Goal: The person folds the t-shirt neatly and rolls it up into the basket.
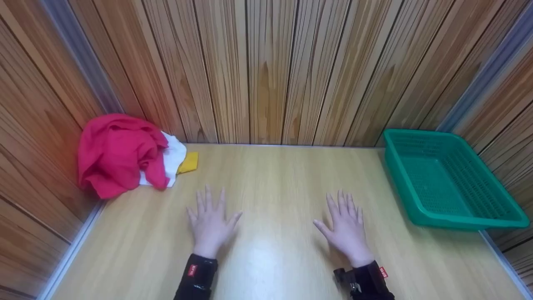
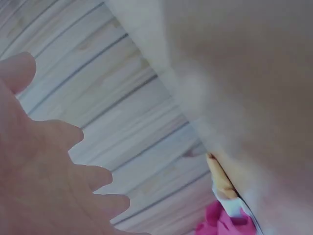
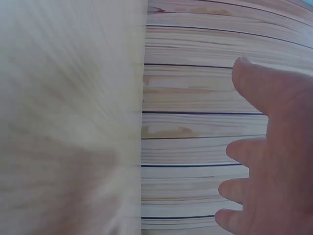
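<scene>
My left hand (image 1: 211, 227) is held palm down over the wooden table with its fingers spread and nothing in it. To its upper left lies a heap of cloth: a crumpled red cloth (image 1: 125, 154) on top, a white cloth (image 1: 174, 156) sticking out beneath it, and a yellow cloth (image 1: 189, 162) at the right end. My right hand (image 1: 345, 231) is likewise spread and holds nothing. A green plastic basket (image 1: 410, 193) with perforated walls stands to its right. In the left wrist view, the red cloth (image 2: 227, 223) and yellow cloth (image 2: 221, 180) show near the lower edge.
Wood-panelled walls (image 1: 270, 75) enclose the table (image 1: 275, 179) at the back and on both sides. The cloth heap sits against the left wall, and the basket is in the back right corner, close to the right wall.
</scene>
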Tool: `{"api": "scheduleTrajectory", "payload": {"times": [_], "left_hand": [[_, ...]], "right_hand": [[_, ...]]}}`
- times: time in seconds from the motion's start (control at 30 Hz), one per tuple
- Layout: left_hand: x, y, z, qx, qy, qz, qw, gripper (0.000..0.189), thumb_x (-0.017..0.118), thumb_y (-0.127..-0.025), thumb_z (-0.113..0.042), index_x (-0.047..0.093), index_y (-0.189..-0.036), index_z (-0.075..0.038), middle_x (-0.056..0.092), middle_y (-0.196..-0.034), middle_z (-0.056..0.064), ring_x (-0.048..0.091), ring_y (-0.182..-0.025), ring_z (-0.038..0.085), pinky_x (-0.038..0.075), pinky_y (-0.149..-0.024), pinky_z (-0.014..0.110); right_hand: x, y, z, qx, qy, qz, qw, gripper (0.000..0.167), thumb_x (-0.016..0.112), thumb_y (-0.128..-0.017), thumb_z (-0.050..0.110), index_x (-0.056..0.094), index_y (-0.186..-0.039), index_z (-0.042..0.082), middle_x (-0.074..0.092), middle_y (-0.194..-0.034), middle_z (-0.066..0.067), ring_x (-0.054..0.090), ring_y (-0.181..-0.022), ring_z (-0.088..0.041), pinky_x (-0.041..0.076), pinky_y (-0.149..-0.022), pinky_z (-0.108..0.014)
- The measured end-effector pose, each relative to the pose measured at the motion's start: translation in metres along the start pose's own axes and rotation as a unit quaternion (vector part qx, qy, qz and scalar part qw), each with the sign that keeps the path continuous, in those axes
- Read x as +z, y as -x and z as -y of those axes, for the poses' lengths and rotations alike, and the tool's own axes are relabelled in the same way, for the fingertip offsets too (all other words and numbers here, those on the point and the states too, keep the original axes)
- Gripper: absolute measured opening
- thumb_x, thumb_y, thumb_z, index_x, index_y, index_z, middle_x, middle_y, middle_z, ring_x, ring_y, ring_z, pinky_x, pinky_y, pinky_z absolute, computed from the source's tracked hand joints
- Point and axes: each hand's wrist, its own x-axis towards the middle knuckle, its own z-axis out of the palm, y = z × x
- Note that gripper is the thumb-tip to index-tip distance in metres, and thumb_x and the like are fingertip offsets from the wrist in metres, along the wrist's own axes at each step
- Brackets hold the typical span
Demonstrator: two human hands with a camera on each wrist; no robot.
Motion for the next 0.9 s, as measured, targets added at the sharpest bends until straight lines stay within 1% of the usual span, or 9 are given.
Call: {"api": "scheduleTrajectory", "payload": {"times": [0.1,0.2,0.33,0.5,0.67,0.9], "left_hand": [[-0.007,-0.007,0.017,-0.012,-0.001,0.003,0.9999,0.085,0.054,-0.092,-0.062,0.025,-0.158,-0.017,-0.003,-0.163,0.021,-0.009,-0.147,0.044,-0.009,-0.108,0.07],[-0.018,-0.016,0.036,-0.023,0.004,0.001,0.9997,0.085,0.056,-0.093,-0.058,0.023,-0.158,-0.014,-0.003,-0.163,0.023,-0.01,-0.147,0.043,-0.006,-0.108,0.07],[-0.035,-0.032,0.061,-0.034,0.012,-0.013,0.9993,0.087,0.062,-0.091,-0.053,0.024,-0.157,-0.011,0.0,-0.162,0.025,-0.009,-0.147,0.045,0.002,-0.108,0.073],[-0.053,-0.049,0.087,-0.05,0.013,-0.03,0.9982,0.09,0.066,-0.09,-0.047,0.02,-0.158,-0.011,0.005,-0.161,0.027,-0.006,-0.146,0.049,0.003,-0.108,0.074],[-0.059,-0.062,0.104,-0.058,-0.001,-0.044,0.9973,0.086,0.067,-0.09,-0.04,0.023,-0.156,-0.006,0.01,-0.159,0.031,0.002,-0.145,0.051,0.007,-0.109,0.071],[-0.062,-0.079,0.12,-0.064,-0.015,-0.052,0.9965,0.081,0.07,-0.09,-0.03,0.029,-0.153,-0.001,0.018,-0.155,0.034,0.014,-0.142,0.054,0.015,-0.109,0.07]], "right_hand": [[-0.001,0.002,0.004,-0.002,0.003,-0.003,1.0,0.085,0.066,-0.09,0.05,0.031,-0.154,0.005,0.011,-0.161,-0.024,0.004,-0.147,-0.046,-0.001,-0.112,-0.066],[-0.002,0.003,0.006,-0.005,0.007,-0.005,1.0,0.085,0.067,-0.09,0.049,0.03,-0.154,0.005,0.012,-0.161,-0.024,0.006,-0.146,-0.046,0.0,-0.112,-0.066],[-0.003,0.004,0.008,-0.01,0.015,-0.005,0.9998,0.086,0.066,-0.09,0.05,0.031,-0.154,0.006,0.015,-0.16,-0.025,0.008,-0.146,-0.047,0.001,-0.112,-0.066],[-0.002,0.006,0.01,-0.015,0.019,-0.003,0.9997,0.084,0.067,-0.089,0.048,0.033,-0.152,0.004,0.018,-0.158,-0.026,0.011,-0.146,-0.047,0.002,-0.112,-0.066],[-0.001,0.007,0.013,-0.021,0.017,-0.019,0.9995,0.081,0.071,-0.088,0.045,0.039,-0.149,0.002,0.025,-0.156,-0.026,0.02,-0.144,-0.046,0.006,-0.113,-0.065],[0.0,0.009,0.017,-0.047,0.023,-0.05,0.9974,0.078,0.073,-0.086,0.043,0.045,-0.144,-0.002,0.038,-0.149,-0.027,0.034,-0.138,-0.045,0.016,-0.113,-0.062]]}}
